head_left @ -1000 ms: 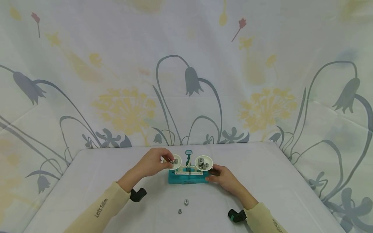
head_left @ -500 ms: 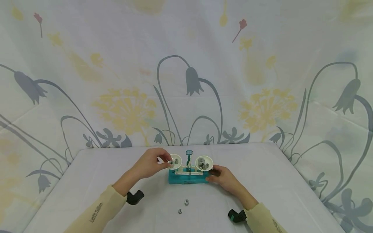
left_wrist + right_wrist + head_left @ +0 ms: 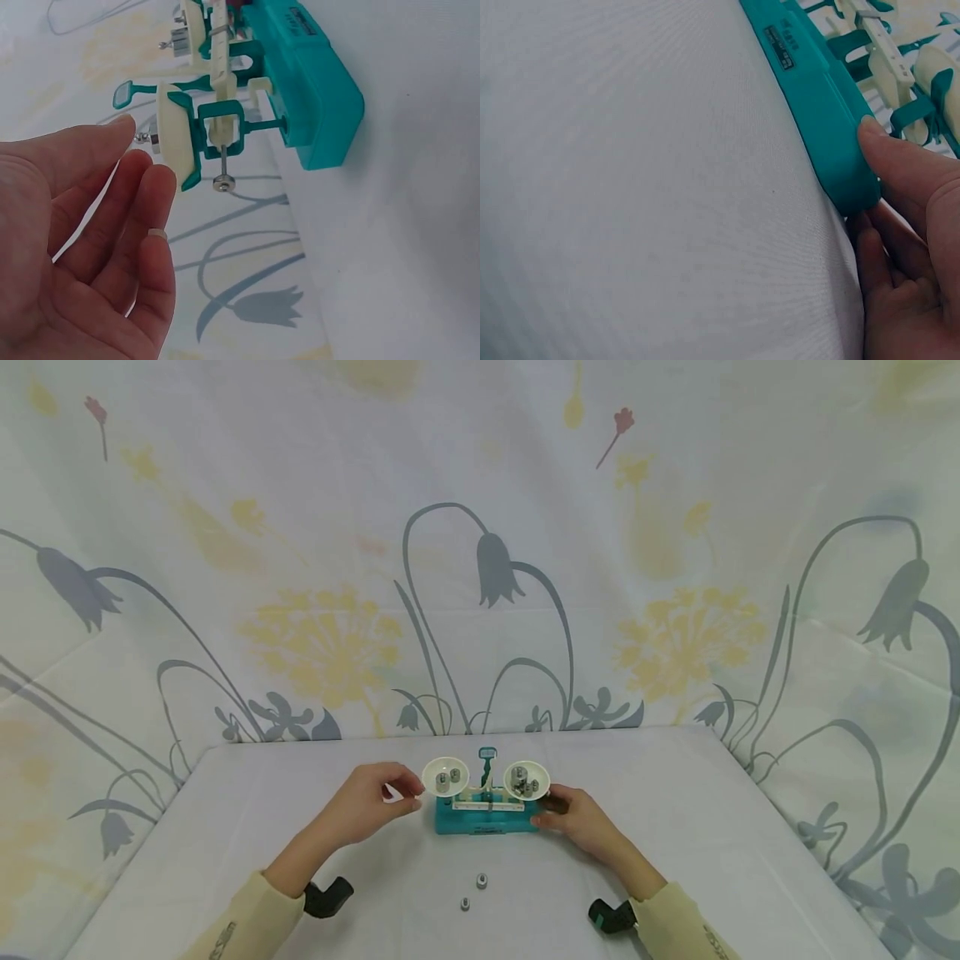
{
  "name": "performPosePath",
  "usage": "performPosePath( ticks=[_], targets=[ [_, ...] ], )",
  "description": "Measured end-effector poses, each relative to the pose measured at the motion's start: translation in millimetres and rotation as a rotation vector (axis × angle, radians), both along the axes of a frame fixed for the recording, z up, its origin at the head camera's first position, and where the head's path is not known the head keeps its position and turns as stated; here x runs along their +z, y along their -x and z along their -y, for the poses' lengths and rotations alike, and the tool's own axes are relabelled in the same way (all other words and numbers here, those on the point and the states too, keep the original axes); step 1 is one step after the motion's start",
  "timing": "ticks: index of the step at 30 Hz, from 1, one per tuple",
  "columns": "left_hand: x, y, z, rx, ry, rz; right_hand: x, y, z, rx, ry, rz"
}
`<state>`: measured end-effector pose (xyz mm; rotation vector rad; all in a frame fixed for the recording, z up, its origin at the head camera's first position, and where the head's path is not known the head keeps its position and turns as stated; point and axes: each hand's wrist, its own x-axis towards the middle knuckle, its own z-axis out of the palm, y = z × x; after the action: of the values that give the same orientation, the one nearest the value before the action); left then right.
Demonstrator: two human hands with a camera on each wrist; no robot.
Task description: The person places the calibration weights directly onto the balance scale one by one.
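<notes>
A teal balance scale with two cream pans stands on the white-covered table. Two metal weights sit in the left pan. Several more weights are grouped in the right pan. Just left of the left pan is my left hand, its fingers loosely bent with nothing between them. In the left wrist view, the thumb tip appears near a weight's knob above the pan. My right hand grips the right end of the scale's base, thumb against its edge and fingers curled at its end.
Two loose weights, a larger one and a smaller one, stand on the table in front of the scale. A flower-patterned curtain hangs behind the table. Black wrist devices show below both wrists.
My left hand has let go of a weight in the left pan and drawn back to the left and slightly down. The right hand stays at the base.
</notes>
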<state>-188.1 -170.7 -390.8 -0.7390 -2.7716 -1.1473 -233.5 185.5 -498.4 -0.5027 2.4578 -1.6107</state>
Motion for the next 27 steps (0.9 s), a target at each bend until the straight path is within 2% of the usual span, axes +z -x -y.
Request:
performPosePath(
  ticks=[12, 27],
  targets=[
    [-25.9, -10.4, 0.5, -0.106, -0.076, 0.095, 0.4, 0.0, 0.0, -0.004, -0.011, 0.008],
    [-55.6, -25.2, -23.1, -0.225, -0.136, 0.256, -0.5, -0.4, 0.3, 0.000, -0.006, 0.005]
  ],
)
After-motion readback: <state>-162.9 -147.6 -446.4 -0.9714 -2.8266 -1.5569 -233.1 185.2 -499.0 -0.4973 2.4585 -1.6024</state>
